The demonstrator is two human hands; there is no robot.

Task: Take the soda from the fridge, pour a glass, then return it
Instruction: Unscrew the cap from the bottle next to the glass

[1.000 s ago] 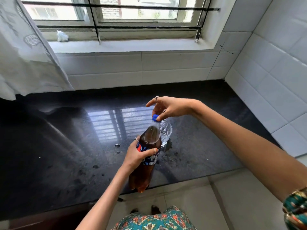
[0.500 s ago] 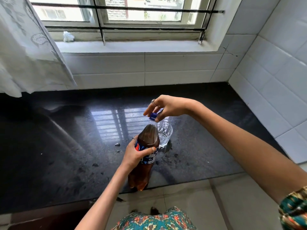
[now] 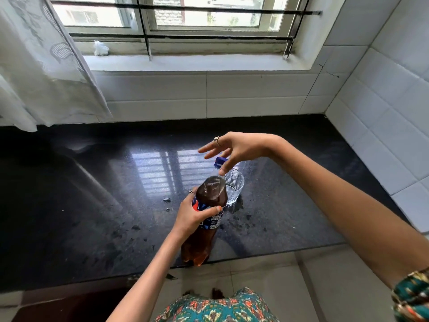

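Two hands at work, centre frame. Clear cut glass [image 3: 235, 188] stands on the worktop [image 3: 81, 205], just behind and right of the soda bottle [image 3: 206, 219]; the bottle's shoulder hides the glass's left side. Whether the glass holds liquid cannot be told. A few small crumbs or droplets [image 3: 166, 200] lie left of the bottle, dark smudges to the right of it.

Worktop is polished black stone, mirroring the window bars. White tiled wall behind and along the right of the frame. Window [image 3: 185, 17] with dark horizontal bars across the top; a small white lump [image 3: 101, 48] on the sill at upper left. Pale curtain [image 3: 34, 66] hangs at far left. Light floor tiles below the worktop edge; patterned cloth at bottom centre.

Left hand [image 3: 195, 217] reaches up from bottom centre, wrapped tight around the bottle at the label, ring on one finger. Bottle leans toward the camera, base near the worktop's front edge, dark soda inside. Right hand [image 3: 234, 149] comes in from the right, wrist bent downward, thumb and one finger pinching the blue cap [image 3: 219, 161] at the bottle's neck, other fingers spread out to the left, ring showing.
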